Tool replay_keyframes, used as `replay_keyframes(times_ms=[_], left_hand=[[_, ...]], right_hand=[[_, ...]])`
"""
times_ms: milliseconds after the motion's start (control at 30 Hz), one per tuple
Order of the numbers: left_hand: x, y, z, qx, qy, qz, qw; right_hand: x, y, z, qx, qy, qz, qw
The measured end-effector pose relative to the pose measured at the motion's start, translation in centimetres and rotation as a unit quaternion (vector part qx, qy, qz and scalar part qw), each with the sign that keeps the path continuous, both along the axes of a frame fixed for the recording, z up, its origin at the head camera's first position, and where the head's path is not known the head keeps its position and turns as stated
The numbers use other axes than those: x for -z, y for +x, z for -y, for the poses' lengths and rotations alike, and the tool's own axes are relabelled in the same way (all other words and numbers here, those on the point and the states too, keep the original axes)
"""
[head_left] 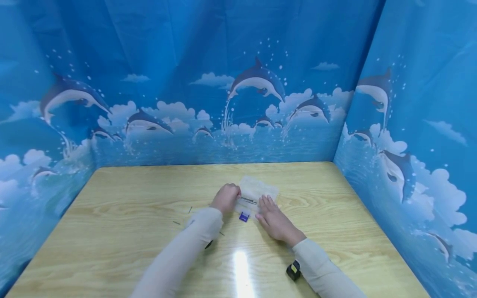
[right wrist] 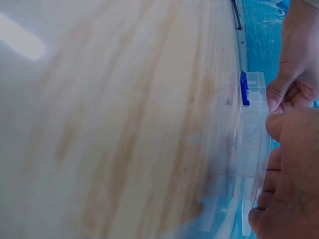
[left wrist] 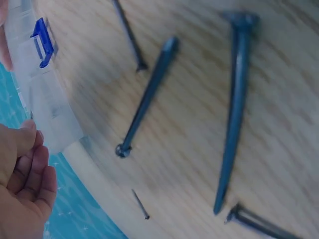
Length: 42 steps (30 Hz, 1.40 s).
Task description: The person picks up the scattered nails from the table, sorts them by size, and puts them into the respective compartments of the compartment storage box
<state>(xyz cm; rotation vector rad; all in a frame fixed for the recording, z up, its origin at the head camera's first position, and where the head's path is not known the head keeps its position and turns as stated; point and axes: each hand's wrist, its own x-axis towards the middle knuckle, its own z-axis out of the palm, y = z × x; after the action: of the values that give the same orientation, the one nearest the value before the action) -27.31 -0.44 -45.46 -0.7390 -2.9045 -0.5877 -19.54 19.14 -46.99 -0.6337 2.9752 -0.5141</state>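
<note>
A clear plastic box [left wrist: 52, 107] with a blue latch [head_left: 244, 216] lies on the table between both hands. Dark nails [head_left: 249, 200] show in the box. My left hand [head_left: 226, 198] is at its left side, thumb and fingertips pinching the end of a thin nail over the box. Curled fingers hide part of that nail. Fingers extended, my right hand [head_left: 277, 221] rests along the box's right side; the right wrist view has its thumb [right wrist: 279, 124] close to the left fingertips. Several loose nails [left wrist: 234, 114] of different sizes lie on the table near my left wrist.
The wood-grain table [head_left: 130, 198] is backed by a blue dolphin curtain [head_left: 179, 82], which also runs along the right side. A small black thing with a yellow patch [head_left: 293, 271] is at the right sleeve. In the head view, the left sleeve [head_left: 179, 248] covers part of the table.
</note>
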Motion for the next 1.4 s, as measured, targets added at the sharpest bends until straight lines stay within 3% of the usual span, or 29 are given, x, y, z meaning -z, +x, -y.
replay_keyframes(times_ms=[67,167,300,400,667,900,1200,1400], left_hand=[[0.0,0.0,-0.2,-0.004,0.001,0.005,1.0000],[0.0,-0.2,-0.5,-0.020,0.026,0.040,0.9987],[0.2,-0.4,-0.7,-0.055,0.094,0.104,0.9886],[0.4,-0.4,-0.7,-0.073,0.133,0.124,0.9806],[0.5,-0.4,-0.5,-0.072,0.147,0.107,0.9808],[0.3,-0.3,-0.4,-0.073,0.147,0.113,0.9799],[-0.3,0.0,0.1,-0.087,0.160,0.117,0.9763],[-1.1,0.2,0.5,-0.069,0.150,0.111,0.9800]], right_hand=[[0.0,0.0,0.0,-0.001,0.000,-0.001,1.0000],[0.0,-0.1,-0.1,-0.001,0.001,-0.002,1.0000],[0.0,-0.2,-0.1,-0.002,0.000,-0.002,1.0000],[0.2,-0.2,0.0,-0.004,0.001,-0.001,1.0000],[0.2,-0.2,0.0,-0.001,0.002,0.004,1.0000],[0.3,-0.3,0.0,0.003,0.006,0.010,0.9999],[0.2,-0.2,0.1,0.002,0.004,0.006,1.0000],[0.1,-0.1,0.1,0.003,0.003,0.010,0.9999]])
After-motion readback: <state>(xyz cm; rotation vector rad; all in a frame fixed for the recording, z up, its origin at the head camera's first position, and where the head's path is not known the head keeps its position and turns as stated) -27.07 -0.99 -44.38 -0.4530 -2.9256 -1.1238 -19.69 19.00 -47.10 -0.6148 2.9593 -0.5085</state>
